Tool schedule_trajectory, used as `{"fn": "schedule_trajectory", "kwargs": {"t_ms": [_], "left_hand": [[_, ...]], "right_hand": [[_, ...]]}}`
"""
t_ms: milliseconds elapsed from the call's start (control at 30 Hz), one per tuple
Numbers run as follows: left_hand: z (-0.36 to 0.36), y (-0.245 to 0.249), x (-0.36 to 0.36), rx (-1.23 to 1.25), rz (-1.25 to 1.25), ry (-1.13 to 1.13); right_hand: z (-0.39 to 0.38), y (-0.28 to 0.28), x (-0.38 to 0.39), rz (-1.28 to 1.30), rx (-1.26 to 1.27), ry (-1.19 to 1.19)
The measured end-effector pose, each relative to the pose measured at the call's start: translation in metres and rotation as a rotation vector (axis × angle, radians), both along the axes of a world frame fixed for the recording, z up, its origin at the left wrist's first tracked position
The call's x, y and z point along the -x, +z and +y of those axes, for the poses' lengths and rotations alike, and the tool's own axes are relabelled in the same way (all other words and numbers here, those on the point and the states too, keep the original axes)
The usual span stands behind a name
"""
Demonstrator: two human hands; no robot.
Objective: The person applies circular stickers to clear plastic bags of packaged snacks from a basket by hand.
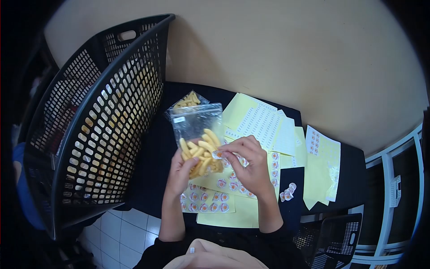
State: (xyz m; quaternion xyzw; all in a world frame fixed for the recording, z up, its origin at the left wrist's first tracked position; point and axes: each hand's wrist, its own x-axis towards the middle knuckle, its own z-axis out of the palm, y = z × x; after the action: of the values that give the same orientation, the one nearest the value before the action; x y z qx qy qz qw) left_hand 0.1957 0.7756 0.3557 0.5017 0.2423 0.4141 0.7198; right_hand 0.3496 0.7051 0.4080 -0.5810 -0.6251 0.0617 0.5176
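My left hand (178, 174) grips the lower left side of a clear zip bag (193, 127) filled with yellow, curved snack sticks. A small white label shows near the bag's top left. My right hand (250, 165) pinches a small round sticker (217, 155) between thumb and forefinger, right at the bag's front. Beneath both hands lie yellow-backed sticker sheets (208, 198) with rows of round orange and white stickers. Just behind the held bag is a second bag of snack sticks (189, 99), partly covered by it.
A tall black plastic basket (117, 105) stands at the left, bags showing through its holes. White label sheets (264, 121) lie at the back. To the right are another sticker sheet (320, 166) and a clump of stickers (288, 192). A black crate (338, 237) sits lower right.
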Motion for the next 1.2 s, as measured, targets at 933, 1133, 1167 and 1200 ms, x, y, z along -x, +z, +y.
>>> {"fn": "schedule_trajectory", "kwargs": {"t_ms": [933, 1133, 1167, 1200], "left_hand": [[-0.045, 0.026, -0.019, -0.252, 0.077, 0.041], [-0.049, 0.031, -0.020, -0.239, 0.010, 0.048], [-0.048, 0.032, -0.020, -0.243, 0.004, 0.049], [-0.049, 0.033, -0.019, -0.242, 0.003, 0.045]], "right_hand": [[-0.012, -0.005, 0.014, 0.609, -0.002, 0.083], [-0.022, 0.015, 0.005, 0.192, -0.127, -0.079], [-0.025, 0.019, 0.005, 0.192, -0.125, -0.085], [-0.029, 0.021, 0.003, 0.016, -0.137, -0.126]]}}
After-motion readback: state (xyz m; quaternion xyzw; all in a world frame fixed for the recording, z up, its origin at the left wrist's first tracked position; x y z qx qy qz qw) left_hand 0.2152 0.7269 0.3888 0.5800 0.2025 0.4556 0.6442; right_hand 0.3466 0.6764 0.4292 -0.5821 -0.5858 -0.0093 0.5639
